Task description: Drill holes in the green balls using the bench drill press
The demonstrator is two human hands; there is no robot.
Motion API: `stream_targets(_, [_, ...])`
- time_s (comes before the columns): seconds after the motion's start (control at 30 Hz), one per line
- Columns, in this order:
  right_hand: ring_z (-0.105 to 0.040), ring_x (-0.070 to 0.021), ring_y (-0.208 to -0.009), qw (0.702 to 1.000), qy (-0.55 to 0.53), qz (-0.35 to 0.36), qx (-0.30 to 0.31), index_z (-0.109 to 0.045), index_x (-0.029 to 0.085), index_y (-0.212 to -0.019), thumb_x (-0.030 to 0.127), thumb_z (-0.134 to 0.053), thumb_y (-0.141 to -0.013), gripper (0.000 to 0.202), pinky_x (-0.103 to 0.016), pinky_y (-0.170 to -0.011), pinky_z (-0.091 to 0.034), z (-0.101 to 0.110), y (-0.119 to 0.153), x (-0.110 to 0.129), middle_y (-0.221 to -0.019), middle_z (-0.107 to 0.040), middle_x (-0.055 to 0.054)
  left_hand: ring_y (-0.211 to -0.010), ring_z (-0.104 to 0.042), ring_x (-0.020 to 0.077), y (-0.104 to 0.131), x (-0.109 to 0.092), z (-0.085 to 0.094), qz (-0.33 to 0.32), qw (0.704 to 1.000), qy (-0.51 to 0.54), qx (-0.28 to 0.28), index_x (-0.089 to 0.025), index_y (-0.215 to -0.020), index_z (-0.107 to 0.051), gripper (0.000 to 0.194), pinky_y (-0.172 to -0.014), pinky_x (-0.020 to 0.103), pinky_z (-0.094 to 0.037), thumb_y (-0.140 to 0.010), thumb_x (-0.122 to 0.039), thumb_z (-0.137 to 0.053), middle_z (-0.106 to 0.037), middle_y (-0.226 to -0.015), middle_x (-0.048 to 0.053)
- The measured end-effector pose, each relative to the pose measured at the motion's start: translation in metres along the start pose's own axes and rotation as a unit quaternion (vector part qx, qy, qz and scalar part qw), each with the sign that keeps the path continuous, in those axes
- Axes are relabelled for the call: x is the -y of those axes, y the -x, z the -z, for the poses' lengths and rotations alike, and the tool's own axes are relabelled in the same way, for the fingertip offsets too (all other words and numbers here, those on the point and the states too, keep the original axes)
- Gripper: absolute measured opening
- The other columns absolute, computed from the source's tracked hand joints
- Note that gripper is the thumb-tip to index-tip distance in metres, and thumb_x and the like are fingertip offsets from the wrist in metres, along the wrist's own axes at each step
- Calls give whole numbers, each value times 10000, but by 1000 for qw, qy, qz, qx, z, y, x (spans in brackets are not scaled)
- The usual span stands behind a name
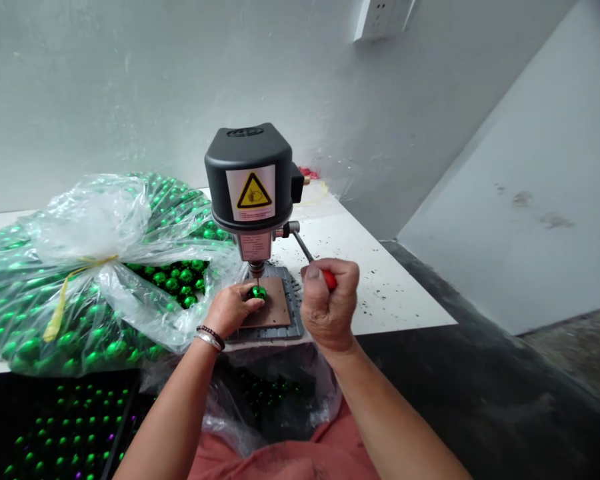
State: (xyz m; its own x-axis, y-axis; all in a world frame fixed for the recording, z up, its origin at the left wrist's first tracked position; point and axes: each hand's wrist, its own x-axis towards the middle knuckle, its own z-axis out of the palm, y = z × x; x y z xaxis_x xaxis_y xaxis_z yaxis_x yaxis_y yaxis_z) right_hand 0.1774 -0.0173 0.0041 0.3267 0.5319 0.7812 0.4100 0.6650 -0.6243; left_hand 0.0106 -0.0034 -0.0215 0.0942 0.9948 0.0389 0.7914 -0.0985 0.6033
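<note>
green bead (259,292) sits on the brown pad (275,310) right under the drill (250,187) bit, left hand (230,308) pinching it steady there. right hand (329,307) fisted round the red lever (330,279) beside the drill. bead bag (80,267) left of the drill, within reach.

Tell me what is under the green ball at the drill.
The green ball, held by the left hand, sits on a brown plate over the drill's grey base. The contact point itself is hidden.
</note>
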Motion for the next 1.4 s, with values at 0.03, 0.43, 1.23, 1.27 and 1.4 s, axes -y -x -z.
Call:
stream_targets(0.03, [-543, -45, -595, 1000, -3, -2, 1, -494, 193, -886, 245, -507, -829, 79, -176, -575, -472, -1, 2, -2, -705, -562, 37, -859, -651, 223, 0, 0, 0, 4, 1000, -3, 13, -251, -974, -727, 261, -751, 284, -450, -759, -354, -621, -729, -970, 37])
stream_targets(0.43, [-468, -29, -484, 1000, 15, -9, 23, -469, 179, -803, 306, -480, -839, 132, -138, -473, -385, 0, -66, 45, -573, -520, 51, -897, -632, 238, 22, 2, 7, 31, 999, 24, 26, -171, -1096, -675, 423, -826, 333, -464, -757, -404, -577, -707, -998, 80])
stream_targets(1.23, [-473, -18, -525, 998, -22, -39, 39, -466, 190, -802, 363, -482, -829, 176, -147, -515, -409, 2, -56, 39, -637, -515, 55, -783, -587, 166, 39, 18, 8, 65, 973, 221, 31, -174, -1087, -559, 461, -694, 289, -462, -693, -387, -669, -631, -871, 22])
stream_targets(1.27, [-476, -18, -527, 998, -23, -39, 38, -467, 189, -805, 362, -482, -830, 175, -147, -518, -412, 2, -56, 39, -640, -518, 55, -795, -585, 171, 39, 17, 9, 41, 982, 181, 25, -174, -1086, -580, 439, -704, 293, -462, -726, -419, -635, -636, -893, 30])
stream_targets(1.4, [-499, -24, -560, 998, -25, -37, 38, -469, 191, -812, 351, -484, -828, 161, -154, -531, -427, 3, -54, 38, -675, -537, 45, -775, -589, 180, 34, 16, 10, -9, 997, 78, 3, -177, -1068, -603, 452, -716, 307, -472, -712, -452, -652, -652, -897, 36])
